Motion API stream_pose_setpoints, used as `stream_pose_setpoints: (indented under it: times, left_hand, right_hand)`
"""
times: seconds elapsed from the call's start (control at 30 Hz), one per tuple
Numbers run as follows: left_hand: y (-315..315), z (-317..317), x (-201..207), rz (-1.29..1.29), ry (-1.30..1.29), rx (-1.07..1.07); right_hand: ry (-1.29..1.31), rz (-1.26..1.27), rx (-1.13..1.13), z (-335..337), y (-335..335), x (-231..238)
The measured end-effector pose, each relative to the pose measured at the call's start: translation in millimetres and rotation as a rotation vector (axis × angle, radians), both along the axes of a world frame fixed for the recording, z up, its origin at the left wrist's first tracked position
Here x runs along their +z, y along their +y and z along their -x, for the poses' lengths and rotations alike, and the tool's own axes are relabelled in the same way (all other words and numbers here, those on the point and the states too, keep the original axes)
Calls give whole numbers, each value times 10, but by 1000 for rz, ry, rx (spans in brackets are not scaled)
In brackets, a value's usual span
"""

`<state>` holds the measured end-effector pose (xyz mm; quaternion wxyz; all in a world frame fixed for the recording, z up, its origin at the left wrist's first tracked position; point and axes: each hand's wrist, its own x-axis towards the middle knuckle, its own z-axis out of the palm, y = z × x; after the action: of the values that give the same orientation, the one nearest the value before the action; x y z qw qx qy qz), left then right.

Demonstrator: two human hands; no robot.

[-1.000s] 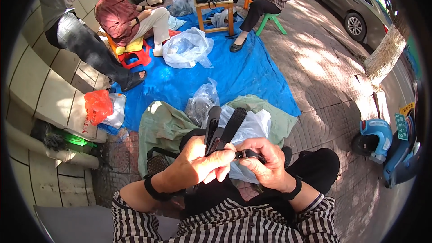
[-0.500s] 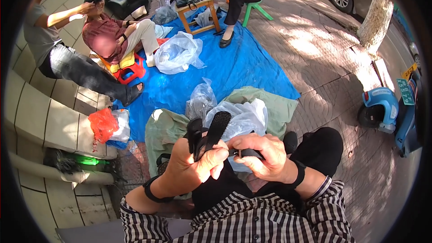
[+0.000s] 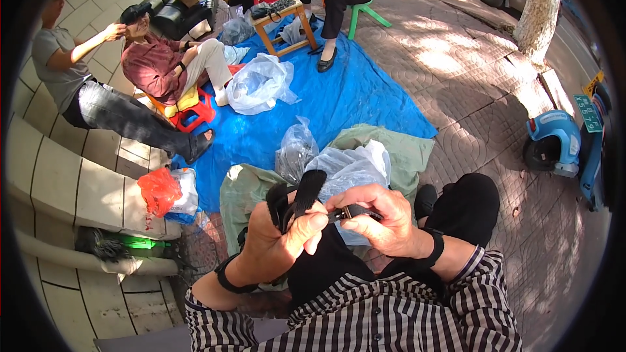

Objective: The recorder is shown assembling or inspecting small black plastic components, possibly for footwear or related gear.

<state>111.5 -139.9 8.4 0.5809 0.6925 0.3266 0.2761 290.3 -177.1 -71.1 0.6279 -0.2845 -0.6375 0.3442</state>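
Note:
My left hand (image 3: 277, 241) is closed around a folded black strap (image 3: 309, 190), whose fuzzy, wide ends stick up above the thumb. My right hand (image 3: 385, 221) pinches a small metal buckle (image 3: 342, 213) on the strap's band between thumb and forefinger. Both sets of fingertips almost meet in front of my lap. Part of the band runs hidden behind the right fingers. Just beyond the hands lies a whitish plastic bag (image 3: 352, 171), next to a clear bag (image 3: 297, 153) with dark contents.
Green sacking (image 3: 411, 153) and a blue tarp (image 3: 372, 98) cover the paving ahead. Several people sit or stand around it, near a wooden stool (image 3: 287, 21). A red bag (image 3: 160, 192) is by the wall at left; a blue helmet (image 3: 554, 140) is at right.
The right fingers have shifted slightly, and more of the metal buckle now shows. The left grip stays the same. At far left, the seated person is more upright. The whole view has shifted a little.

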Motion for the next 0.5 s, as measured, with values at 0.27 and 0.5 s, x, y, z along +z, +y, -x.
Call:
stream_pose_setpoints:
  times: [0.27,0.5]
  left_hand:
    - [81,76,82,196,59,-101]
    - [67,92,70,278,79,-117]
  right_hand:
    - [-300,-283,-120,-25,72,56]
    - [-150,-251,-100,40,54,-57]
